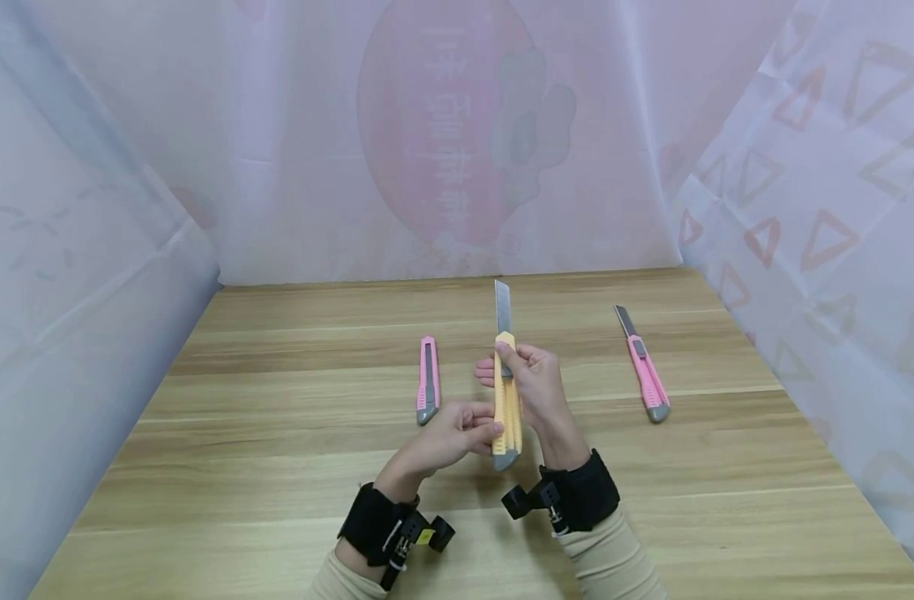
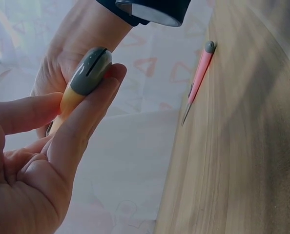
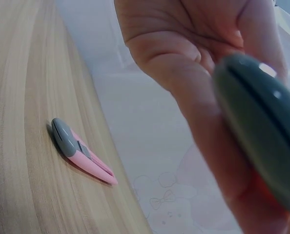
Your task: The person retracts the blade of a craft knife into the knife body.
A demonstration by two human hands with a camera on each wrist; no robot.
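Three utility knives show in the head view, and one of them, the yellow utility knife (image 1: 506, 400), is held up above the wooden table (image 1: 277, 467) between both hands. Its steel blade (image 1: 502, 307) is pushed out and points toward 12 o'clock, while its grey end cap (image 2: 90, 70) points back at 6 o'clock, toward the person. The right hand (image 1: 535, 387) wraps the upper part of the handle: fingers curl round it from the 3 o'clock side and the thumb lies along the front face, near the slider. The left hand (image 1: 451, 435) comes in from 9 o'clock at the lower end of the handle; in the left wrist view its fingertips (image 2: 116, 73) press against the grey cap, with the fingers nearly straight rather than closed round it.

On the table, a pink knife with its blade retracted (image 1: 427, 380) lies at 9 o'clock of the hands, near them. A second pink knife with its blade out (image 1: 644, 367) lies at 3 o'clock, farther off, its tip angled toward 11 o'clock.
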